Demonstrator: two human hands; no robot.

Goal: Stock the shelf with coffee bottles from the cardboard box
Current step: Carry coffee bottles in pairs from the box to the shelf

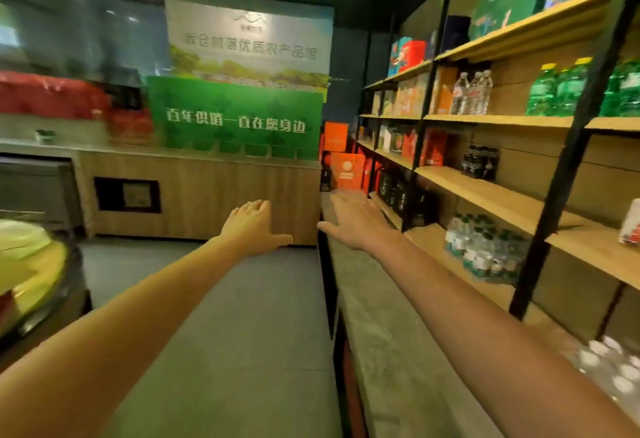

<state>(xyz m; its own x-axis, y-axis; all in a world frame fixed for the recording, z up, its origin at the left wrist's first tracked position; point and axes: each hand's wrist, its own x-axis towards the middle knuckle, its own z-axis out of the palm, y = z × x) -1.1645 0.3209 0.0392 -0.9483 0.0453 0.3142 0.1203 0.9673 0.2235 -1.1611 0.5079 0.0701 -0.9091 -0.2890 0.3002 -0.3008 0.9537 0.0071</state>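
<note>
Both bare hands, left (254, 226) and right (353, 221), outstretched flat and empty; no cardboard box visible; small dark-capped bottles (479, 161) on wooden shelf (491, 192) likely rigid, weighty, best gripped mid-body.

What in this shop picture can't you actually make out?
- Cardboard box of coffee bottles: nowhere in the head view.
- Small dark bottles on the wooden shelf: labels too small to read.
- Red packages at left: motion-blurred.
- Clear white-capped bottles: cut off by the right edge.
</note>
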